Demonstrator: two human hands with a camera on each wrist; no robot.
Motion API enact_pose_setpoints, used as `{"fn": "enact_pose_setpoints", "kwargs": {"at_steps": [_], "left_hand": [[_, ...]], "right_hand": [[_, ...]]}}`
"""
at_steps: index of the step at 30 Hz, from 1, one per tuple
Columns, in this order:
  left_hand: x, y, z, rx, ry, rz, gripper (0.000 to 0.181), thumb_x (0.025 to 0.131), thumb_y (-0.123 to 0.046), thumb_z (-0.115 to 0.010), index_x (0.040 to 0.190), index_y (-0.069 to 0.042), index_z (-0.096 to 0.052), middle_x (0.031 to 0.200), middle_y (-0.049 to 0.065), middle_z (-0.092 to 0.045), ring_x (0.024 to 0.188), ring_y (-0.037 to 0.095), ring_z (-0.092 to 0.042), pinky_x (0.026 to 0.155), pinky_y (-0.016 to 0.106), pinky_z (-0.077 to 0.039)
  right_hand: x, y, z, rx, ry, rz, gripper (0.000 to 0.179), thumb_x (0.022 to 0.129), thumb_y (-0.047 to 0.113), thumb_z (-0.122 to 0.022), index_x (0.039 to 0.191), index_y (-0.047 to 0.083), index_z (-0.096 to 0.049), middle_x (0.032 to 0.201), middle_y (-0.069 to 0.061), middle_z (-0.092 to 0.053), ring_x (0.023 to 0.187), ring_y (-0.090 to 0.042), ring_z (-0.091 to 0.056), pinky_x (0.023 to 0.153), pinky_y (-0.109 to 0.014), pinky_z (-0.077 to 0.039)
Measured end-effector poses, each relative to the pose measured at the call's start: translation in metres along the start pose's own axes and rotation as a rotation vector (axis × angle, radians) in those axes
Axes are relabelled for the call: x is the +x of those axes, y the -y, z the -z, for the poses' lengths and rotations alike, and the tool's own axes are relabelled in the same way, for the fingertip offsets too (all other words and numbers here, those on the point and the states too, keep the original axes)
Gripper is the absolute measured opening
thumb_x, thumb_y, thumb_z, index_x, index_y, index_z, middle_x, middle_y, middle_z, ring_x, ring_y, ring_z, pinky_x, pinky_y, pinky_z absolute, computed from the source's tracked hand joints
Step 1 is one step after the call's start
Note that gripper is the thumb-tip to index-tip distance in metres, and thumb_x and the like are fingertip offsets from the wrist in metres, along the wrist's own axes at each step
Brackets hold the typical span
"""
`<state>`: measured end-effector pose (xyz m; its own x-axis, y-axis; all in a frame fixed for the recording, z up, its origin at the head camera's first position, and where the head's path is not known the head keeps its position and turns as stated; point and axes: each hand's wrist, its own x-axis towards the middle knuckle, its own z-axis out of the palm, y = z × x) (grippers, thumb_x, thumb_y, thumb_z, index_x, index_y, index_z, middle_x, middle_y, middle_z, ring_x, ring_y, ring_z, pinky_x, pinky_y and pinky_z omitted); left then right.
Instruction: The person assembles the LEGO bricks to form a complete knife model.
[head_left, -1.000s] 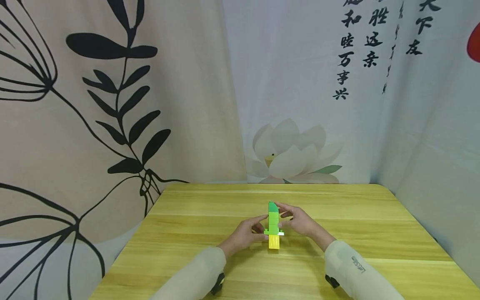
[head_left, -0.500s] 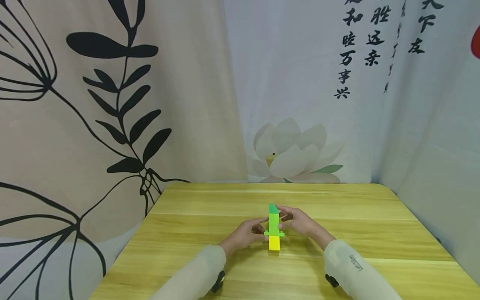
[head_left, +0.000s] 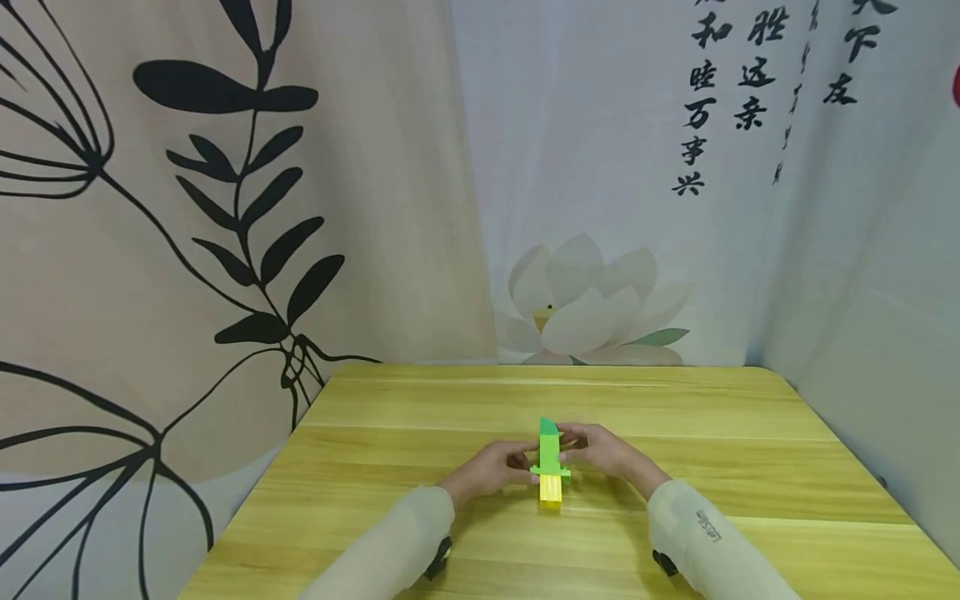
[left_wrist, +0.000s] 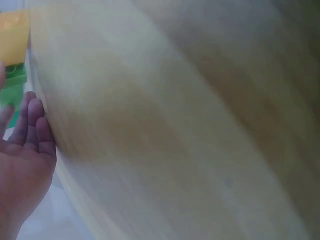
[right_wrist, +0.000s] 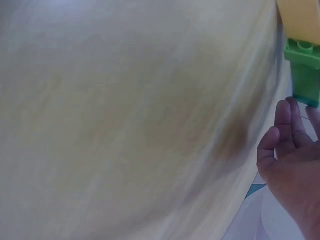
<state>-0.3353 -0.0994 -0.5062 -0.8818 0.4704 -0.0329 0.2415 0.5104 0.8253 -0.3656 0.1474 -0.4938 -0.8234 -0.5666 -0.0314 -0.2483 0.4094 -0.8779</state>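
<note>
A small toy sword (head_left: 550,454) built of plastic bricks is held over the middle of the table, its yellow handle towards me. Its crossguard and blade are light green, and the tip is darker green. From the left, my left hand (head_left: 495,467) holds it with thumb at the crossguard and index finger at the blade. My right hand (head_left: 596,447) grips the opposite side, index finger near the tip and thumb lower on the blade. At the left wrist view's edge, the yellow handle (left_wrist: 12,42) shows above my fingers; the right wrist view shows the green crossguard (right_wrist: 302,50).
The wooden table (head_left: 390,408) stretches out all around the hands. Behind it hangs a curtain (head_left: 397,208) printed with dark plants, a lotus and black characters. Pale sleeves cover both forearms, with a dark device (head_left: 438,558) under the left one.
The toy sword has come slightly lower and nearer to me in the head view, its tip dropping a little. Both hands moved with it and keep their hold.
</note>
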Motion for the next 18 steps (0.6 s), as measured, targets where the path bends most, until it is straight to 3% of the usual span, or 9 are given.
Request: {"fn": "enact_pose_setpoints", "kwargs": {"at_steps": [7, 18], "left_hand": [[-0.0021, -0.0032, -0.0005, 0.044, 0.026, 0.037, 0.054, 0.09, -0.026, -0.075, 0.14, -0.014, -0.058, 0.094, -0.006, -0.062, 0.085, 0.012, -0.056, 0.066, 0.028, -0.05], [-0.0035, -0.0011, 0.0002, 0.048, 0.017, 0.031, 0.058, 0.09, -0.029, -0.076, 0.142, -0.013, -0.055, 0.097, -0.006, -0.063, 0.089, 0.011, -0.058, 0.074, 0.029, -0.051]], "right_hand": [[-0.0011, -0.0057, -0.0049, -0.031, 0.004, -0.045, 0.058, 0.095, 0.017, -0.068, 0.145, -0.003, -0.045, 0.125, -0.011, -0.06, 0.115, -0.029, -0.055, 0.097, -0.049, -0.046], [-0.0033, -0.0061, -0.0045, -0.069, -0.039, -0.058, 0.061, 0.096, 0.021, -0.068, 0.145, -0.005, -0.043, 0.128, -0.014, -0.059, 0.119, -0.033, -0.054, 0.1, -0.052, -0.044]]}}
